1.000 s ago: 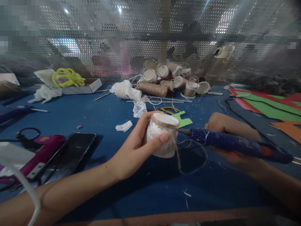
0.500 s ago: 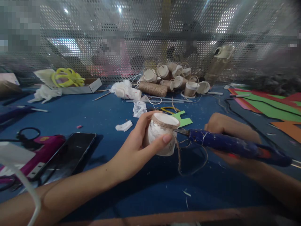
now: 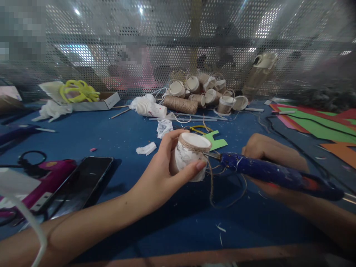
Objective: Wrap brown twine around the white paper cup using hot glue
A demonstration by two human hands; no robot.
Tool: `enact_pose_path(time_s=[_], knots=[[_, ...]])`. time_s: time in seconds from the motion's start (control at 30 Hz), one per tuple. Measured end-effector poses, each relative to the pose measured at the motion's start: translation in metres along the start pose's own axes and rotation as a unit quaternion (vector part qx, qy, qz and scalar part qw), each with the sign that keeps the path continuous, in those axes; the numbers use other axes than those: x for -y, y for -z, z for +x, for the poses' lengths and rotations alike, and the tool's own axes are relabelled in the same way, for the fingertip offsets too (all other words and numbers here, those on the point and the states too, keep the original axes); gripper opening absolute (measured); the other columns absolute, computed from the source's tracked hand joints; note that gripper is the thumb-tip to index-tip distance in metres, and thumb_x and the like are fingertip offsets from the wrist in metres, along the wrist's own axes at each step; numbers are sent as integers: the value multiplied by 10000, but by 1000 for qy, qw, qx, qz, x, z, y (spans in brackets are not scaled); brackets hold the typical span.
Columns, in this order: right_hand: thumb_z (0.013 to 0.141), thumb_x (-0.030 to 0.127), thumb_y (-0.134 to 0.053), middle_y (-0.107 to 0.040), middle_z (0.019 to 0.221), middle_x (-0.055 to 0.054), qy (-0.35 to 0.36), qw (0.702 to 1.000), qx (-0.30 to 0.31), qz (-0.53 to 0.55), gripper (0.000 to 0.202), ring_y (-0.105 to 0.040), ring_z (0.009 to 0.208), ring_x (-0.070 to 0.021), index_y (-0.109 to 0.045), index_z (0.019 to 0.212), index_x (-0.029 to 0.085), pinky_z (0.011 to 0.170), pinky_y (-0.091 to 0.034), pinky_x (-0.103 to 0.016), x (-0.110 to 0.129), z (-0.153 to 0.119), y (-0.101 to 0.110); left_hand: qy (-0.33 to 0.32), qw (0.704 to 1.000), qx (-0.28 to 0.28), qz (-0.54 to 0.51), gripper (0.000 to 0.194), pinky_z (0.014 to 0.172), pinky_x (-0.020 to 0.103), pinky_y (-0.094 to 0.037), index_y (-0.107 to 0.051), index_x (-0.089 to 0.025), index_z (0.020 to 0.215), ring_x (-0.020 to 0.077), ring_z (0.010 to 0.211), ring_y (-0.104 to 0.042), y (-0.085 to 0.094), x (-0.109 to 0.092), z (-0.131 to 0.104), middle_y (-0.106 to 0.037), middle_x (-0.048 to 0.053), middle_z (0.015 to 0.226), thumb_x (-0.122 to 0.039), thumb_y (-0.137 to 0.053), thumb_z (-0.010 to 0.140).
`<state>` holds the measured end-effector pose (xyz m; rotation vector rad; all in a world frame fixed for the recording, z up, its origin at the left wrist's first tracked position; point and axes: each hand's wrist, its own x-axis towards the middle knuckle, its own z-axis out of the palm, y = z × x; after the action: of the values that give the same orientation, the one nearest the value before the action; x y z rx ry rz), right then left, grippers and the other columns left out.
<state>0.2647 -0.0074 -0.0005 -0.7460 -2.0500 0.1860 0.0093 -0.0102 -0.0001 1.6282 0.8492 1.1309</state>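
Note:
My left hand [image 3: 164,167] is wrapped round a small white paper cup [image 3: 185,157], its thumb across the front. Brown twine [image 3: 194,145] circles the cup just under the rim, and a loose length of it [image 3: 211,189] droops below on the right. In my right hand [image 3: 269,152] is a blue glue gun [image 3: 264,168], held by its grip, which the body of the gun partly hides. Its metal nozzle is at the cup's right side, right below the twine; whether it touches I cannot tell. A glue stick pokes out of the gun's rear.
Behind the cup lie a green paper cutout [image 3: 215,141], a twine roll [image 3: 180,104], stacked paper cups [image 3: 150,108] and several twine-wrapped cups [image 3: 213,97]. To the left are a phone [image 3: 83,181] and a magenta power strip [image 3: 55,181]. Coloured sheets [image 3: 314,118] lie at right.
The cup has turned slightly in my left hand, and the thumb has shifted a little right. The glue gun's nozzle has moved slightly left along the twine.

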Motion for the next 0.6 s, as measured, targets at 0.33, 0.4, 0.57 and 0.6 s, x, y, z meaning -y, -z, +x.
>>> enact_pose_path(time_s=[0.33,0.4,0.57,0.6], knots=[[789,144,-765,-491,669,23,-4,1000,-11,3,327,-479,598,-134,-467,675,216,531,-377,-321,1,-3,-2,-12,999,-18,35,498,971,292,-517,-409,-256,1276,216,1141,-641,-1,1,1,-639,50,1210,-332,-728,901],[809,157,-748,-489,666,21,-5,1000,-10,4,319,-475,597,-133,-465,676,215,533,-377,-320,2,-2,-2,-8,999,-17,37,512,956,286,-521,-399,-258,1286,210,1127,-642,-1,1,1,-635,48,1208,-334,-730,902],[823,130,-688,-490,653,17,4,1000,-12,-6,284,-481,598,-142,-456,686,220,525,-382,-318,3,1,-3,-16,999,-12,36,530,961,283,-518,-381,-253,1300,204,1130,-635,0,3,1,-614,56,1230,-325,-725,905],[820,122,-675,-489,651,16,4,1000,-13,-6,277,-481,595,-145,-455,686,222,521,-380,-318,3,2,-3,-15,999,-12,40,533,968,284,-514,-379,-253,1302,204,1136,-632,0,3,0,-612,57,1237,-331,-725,905]])
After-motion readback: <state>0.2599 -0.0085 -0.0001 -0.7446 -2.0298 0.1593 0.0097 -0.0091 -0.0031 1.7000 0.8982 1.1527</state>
